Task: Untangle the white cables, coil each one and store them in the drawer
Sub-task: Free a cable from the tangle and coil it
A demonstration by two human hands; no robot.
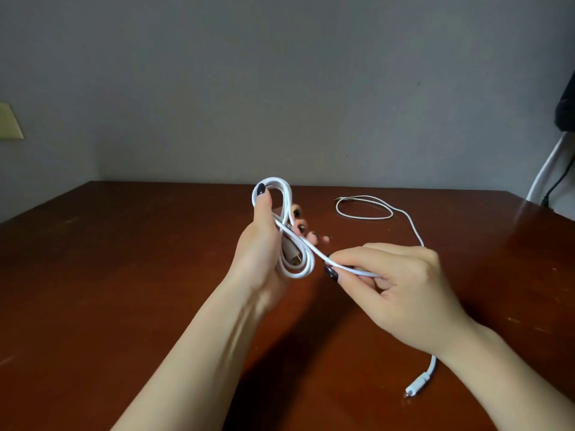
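The left hand (261, 244) is raised above the brown wooden table (124, 275), near its centre. Its fingers are curled around the coiled white cable (298, 265), with the thumb pointing up inside the top loop. One strand runs from the coil to the right, where the thumb and fingertips of the right hand (404, 284) pinch it. The second white cable (364, 209) lies flat on the far right of the table in an open loop, and its tail runs nearer, behind the right hand. A white connector (417, 387) rests on the table below the right wrist; which cable it ends cannot be determined.
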